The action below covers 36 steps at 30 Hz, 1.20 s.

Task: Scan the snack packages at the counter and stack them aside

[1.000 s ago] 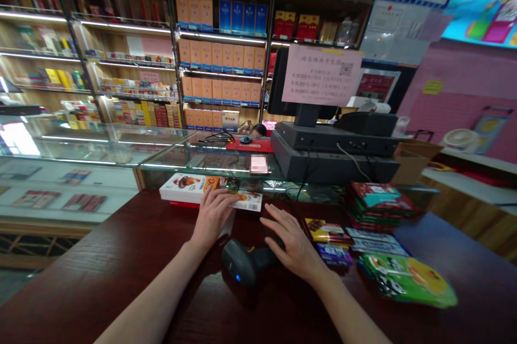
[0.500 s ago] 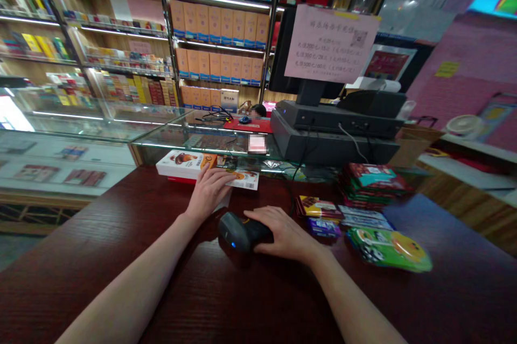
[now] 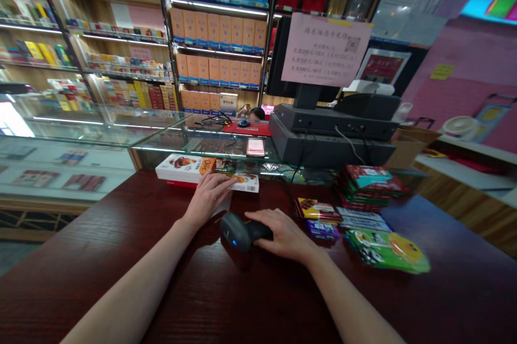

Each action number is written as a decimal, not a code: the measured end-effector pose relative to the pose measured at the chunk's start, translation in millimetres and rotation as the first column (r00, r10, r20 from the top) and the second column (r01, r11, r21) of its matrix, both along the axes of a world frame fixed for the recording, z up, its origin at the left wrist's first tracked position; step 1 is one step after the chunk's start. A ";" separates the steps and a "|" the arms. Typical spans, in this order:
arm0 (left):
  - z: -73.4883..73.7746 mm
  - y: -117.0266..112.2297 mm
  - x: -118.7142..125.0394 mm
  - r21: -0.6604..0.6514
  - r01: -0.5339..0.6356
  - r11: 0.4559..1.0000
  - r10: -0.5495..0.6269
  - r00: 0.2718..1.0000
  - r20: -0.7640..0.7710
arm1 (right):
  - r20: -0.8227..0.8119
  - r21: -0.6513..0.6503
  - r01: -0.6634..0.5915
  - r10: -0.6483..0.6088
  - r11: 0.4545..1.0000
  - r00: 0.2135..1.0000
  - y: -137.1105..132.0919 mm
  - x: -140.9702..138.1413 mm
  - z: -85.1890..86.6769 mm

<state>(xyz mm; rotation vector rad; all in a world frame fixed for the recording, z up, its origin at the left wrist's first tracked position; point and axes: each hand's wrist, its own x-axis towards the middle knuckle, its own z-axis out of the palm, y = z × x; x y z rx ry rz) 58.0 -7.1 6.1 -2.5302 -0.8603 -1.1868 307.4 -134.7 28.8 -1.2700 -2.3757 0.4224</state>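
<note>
Right hand point(image 3: 285, 234) grips a barcode scanner point(image 3: 238, 232), snack packets point(image 3: 317, 209) just beside it

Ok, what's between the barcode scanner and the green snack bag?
The head view shows the right hand on the barcode scanner's handle, then a small blue packet, before the green snack bag.

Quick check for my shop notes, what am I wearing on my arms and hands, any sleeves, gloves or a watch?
Your left forearm and right forearm are bare as far as the view goes, with no sleeve showing. Your left hand and right hand wear no gloves, and no watch, bracelet or ring is visible.
</note>
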 end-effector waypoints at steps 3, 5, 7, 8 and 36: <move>-0.3 0.1 -0.2 0.005 -0.002 1.000 0.002 1.000 0.008 | -0.036 0.004 0.018 -0.018 1.000 0.999 -1.9 6.0 5.8; -0.2 0.3 -0.3 0.015 0.004 1.000 -0.004 1.000 0.009 | -0.073 0.017 0.036 -0.035 0.999 0.997 -3.4 10.2 10.1; -0.1 0.8 -0.4 0.027 0.010 1.000 -0.010 1.000 0.014 | -0.127 0.028 0.057 -0.053 0.998 0.990 -4.9 14.0 13.7; -0.2 1.1 -0.4 0.035 0.013 0.999 -0.014 1.000 0.019 | -0.158 0.029 0.069 -0.063 0.997 0.985 -5.5 15.6 15.1; 12.4 -1.6 -22.9 0.065 -0.086 0.994 0.085 0.996 0.021 | -0.179 0.097 0.246 -0.227 0.964 0.957 -1.3 48.8 16.3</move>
